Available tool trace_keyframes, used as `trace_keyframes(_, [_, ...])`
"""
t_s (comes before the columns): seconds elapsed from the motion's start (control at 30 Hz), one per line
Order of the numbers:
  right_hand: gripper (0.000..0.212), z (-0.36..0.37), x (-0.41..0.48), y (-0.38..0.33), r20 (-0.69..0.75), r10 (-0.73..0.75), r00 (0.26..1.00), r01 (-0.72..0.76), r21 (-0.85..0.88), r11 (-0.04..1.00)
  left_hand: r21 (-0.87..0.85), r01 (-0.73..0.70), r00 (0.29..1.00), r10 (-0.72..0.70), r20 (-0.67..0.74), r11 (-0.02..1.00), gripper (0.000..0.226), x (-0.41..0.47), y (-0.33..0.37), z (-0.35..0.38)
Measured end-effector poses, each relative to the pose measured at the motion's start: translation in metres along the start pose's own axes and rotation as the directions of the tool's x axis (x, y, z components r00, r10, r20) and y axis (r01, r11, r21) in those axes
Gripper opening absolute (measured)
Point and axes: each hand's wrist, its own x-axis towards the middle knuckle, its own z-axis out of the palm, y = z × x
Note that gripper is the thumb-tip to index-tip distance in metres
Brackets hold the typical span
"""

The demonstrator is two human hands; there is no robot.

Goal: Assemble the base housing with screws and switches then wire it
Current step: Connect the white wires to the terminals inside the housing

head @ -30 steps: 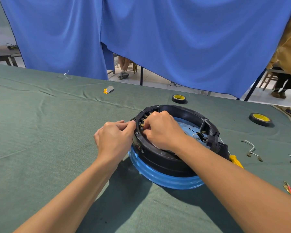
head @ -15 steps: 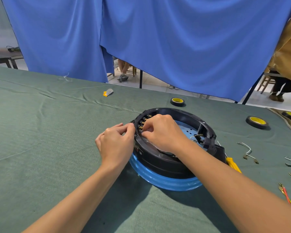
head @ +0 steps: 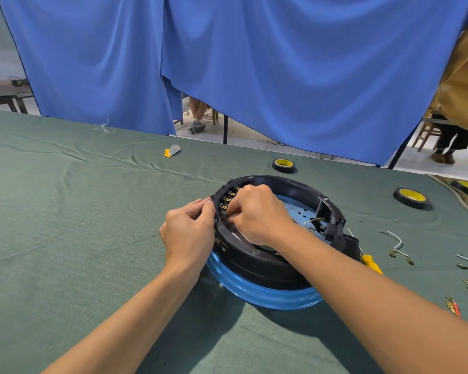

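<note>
The round black base housing (head: 287,184) sits on a blue ring (head: 262,295) on the green table. A row of switches with brass terminals (head: 226,201) lines the inside of its left rim. My left hand (head: 189,233) grips the outside of that rim, fingertips curled over its top edge. My right hand (head: 260,214) reaches inside the housing with curled fingers at the switches; what they pinch is hidden. Loose white wires (head: 312,221) lie inside the housing at the right.
Short white wires with terminals (head: 397,247) and a red wire (head: 454,309) lie at the right. A yellow screwdriver handle (head: 372,265) pokes out beside the housing. Tape rolls (head: 283,165) (head: 411,197) sit behind, a yellow-grey piece (head: 172,151) farther left. Blue curtain at the back.
Both hands stay at the left rim. My right hand's fingers have shifted slightly along the switch row; the housing has not moved.
</note>
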Motion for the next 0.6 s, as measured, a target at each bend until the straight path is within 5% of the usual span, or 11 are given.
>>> trace_keyframes(0.2, [0.011,-0.003,0.0,0.007,0.024,-0.002,1.0,-0.001,0.107,0.994,0.047,-0.045,0.999,0.045,0.006,0.998,0.014,0.003,-0.005,-0.002])
trace_keyframes(0.33, [0.014,-0.011,0.0,0.022,-0.143,0.22,0.965,-0.196,0.164,0.967,0.089,-0.056,0.998,0.053,0.029,0.994,0.024,0.006,-0.006,-0.003])
trace_keyframes(0.6, [0.008,-0.009,-0.002,0.024,0.027,0.25,0.968,-0.251,0.144,0.957,0.104,-0.128,0.985,0.115,0.126,0.986,0.035,0.009,-0.009,0.002])
